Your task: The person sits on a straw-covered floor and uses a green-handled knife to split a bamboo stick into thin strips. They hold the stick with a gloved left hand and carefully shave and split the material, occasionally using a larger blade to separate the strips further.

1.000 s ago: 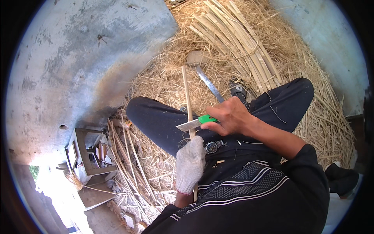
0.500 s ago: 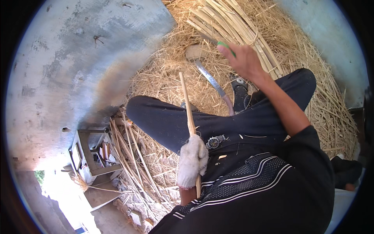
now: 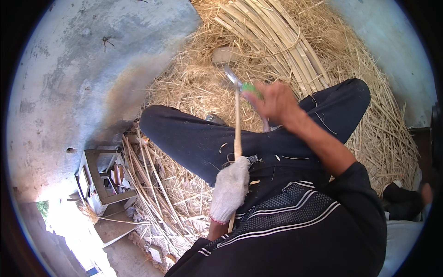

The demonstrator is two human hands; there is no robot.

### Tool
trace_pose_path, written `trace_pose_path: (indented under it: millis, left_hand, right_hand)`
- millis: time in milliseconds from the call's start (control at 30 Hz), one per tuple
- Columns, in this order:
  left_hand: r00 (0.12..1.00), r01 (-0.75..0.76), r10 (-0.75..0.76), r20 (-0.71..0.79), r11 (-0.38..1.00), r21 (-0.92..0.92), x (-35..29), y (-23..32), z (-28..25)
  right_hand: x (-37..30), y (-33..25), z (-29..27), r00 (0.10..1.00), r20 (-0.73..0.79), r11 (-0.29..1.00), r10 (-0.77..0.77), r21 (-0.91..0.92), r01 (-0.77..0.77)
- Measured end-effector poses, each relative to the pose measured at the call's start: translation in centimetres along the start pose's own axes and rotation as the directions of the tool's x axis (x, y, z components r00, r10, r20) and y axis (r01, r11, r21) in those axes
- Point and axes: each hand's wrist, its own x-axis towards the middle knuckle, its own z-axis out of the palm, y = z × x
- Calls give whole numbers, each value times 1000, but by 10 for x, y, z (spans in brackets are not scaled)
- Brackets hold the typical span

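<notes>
My left hand (image 3: pixel 230 190), in a whitish knitted glove, is closed around a slim pale wooden stick (image 3: pixel 237 124). The stick runs up from my lap, its lower end showing below the glove. My bare right hand (image 3: pixel 279 104) is wrapped round the green handle of a knife (image 3: pixel 251 90), blurred by motion. The knife is at the stick's far tip; whether its blade touches the wood I cannot tell. Behind it lies a curved metal blade (image 3: pixel 230 75), partly hidden by my right hand. A wristwatch (image 3: pixel 254 159) on my lap is half covered by the glove.
Loose straw (image 3: pixel 184 87) covers the floor around my crossed legs. A bundle of pale split strips (image 3: pixel 281 41) lies ahead, beside a flat block (image 3: pixel 226 55). Left are long thin sticks (image 3: pixel 152 171), a small wooden frame stand (image 3: pixel 120 198) and a wall (image 3: pixel 78 87).
My right hand has come down and left, bringing the knife to the stick's tip. My left hand has moved slightly up and right, and the stick stands more upright, over the watch.
</notes>
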Motion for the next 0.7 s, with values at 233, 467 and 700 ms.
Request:
trace_pose_path:
  millis: [233,467,700]
  left_hand:
    - [923,370,-325,208,595,-713,-2,28,-35]
    - [946,323,35,321,-50,-945,5,-9,-24]
    - [954,274,88,286,133,-953,13,-12,-21]
  right_hand:
    - [47,58,-15,964,-187,976,189,141,-164]
    - [2,1,-14,996,-36,705,-79,705,81]
    - [-19,-48,-13,990,126,488,-57,869,-82]
